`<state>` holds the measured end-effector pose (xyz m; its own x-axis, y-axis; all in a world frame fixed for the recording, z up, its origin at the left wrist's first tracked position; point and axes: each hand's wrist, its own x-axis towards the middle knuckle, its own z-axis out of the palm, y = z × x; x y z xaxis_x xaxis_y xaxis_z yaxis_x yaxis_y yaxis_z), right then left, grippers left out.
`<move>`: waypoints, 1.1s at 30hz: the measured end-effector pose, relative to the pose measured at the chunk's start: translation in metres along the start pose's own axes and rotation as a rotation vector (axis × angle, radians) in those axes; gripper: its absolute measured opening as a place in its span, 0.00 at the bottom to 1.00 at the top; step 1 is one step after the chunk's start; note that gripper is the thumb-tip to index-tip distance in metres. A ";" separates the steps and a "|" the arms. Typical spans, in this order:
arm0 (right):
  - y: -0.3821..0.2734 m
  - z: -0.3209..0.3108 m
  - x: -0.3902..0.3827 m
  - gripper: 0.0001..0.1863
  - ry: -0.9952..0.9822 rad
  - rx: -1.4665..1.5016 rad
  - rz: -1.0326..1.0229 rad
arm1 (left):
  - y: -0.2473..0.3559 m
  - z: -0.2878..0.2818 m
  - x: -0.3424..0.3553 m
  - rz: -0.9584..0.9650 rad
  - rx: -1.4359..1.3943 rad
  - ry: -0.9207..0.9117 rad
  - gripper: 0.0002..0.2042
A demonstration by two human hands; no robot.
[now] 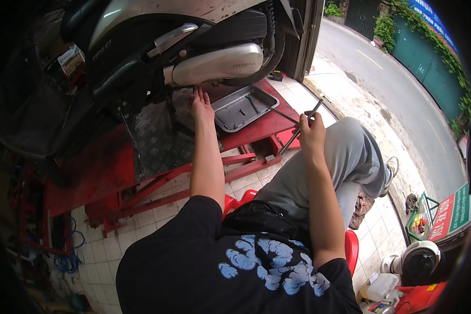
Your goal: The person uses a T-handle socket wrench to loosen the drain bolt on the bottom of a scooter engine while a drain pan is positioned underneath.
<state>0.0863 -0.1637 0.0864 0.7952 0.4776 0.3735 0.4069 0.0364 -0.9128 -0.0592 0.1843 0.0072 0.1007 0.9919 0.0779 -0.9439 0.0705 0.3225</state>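
Motor scooter (217,65), with a silver cover (220,65) along its lower side, stands on a red lift platform (94,175), reaching from just beyond the grey metal tray (227,116) well out to its left. The two hands are apart. Just left of the tray, the left hand (202,107) is turned palm up, fingers extended beneath the silver cover; whether the fingertips touch it I cannot tell. To the right of the tray and a little nearer the person, the right hand (312,133) is closed around a dark rod tool (289,143) where its bars meet; one bar points back over the tray's right side. A small dark piece (242,112) lies inside the tray. Left of the tray, a black patterned sheet (154,146) covers part of the platform. A coiled blue hose (68,261) lies well apart from the tray, toward the near left, and a red stool (352,251) is on its near side, under the seated person.
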 end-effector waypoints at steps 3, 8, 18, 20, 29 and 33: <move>-0.001 0.001 -0.001 0.12 0.005 -0.006 0.010 | 0.002 0.000 0.001 -0.007 0.057 0.032 0.11; 0.010 0.001 0.003 0.14 -0.028 -0.075 -0.045 | 0.000 -0.001 0.009 -0.001 0.097 0.083 0.11; 0.003 0.003 -0.001 0.12 0.005 -0.050 -0.025 | 0.001 0.022 -0.007 0.033 0.129 0.261 0.07; 0.002 0.003 -0.002 0.12 -0.003 -0.051 -0.027 | 0.001 0.022 -0.006 0.057 0.101 0.269 0.07; 0.001 0.003 -0.002 0.13 -0.002 -0.058 -0.033 | 0.001 0.046 -0.025 0.098 0.163 0.376 0.09; 0.001 0.003 -0.002 0.13 0.000 -0.057 -0.032 | -0.001 0.044 -0.027 0.239 0.305 0.372 0.11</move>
<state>0.0834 -0.1622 0.0841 0.7813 0.4769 0.4027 0.4573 0.0017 -0.8893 -0.0470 0.1525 0.0462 -0.2762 0.9510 -0.1392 -0.7872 -0.1407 0.6004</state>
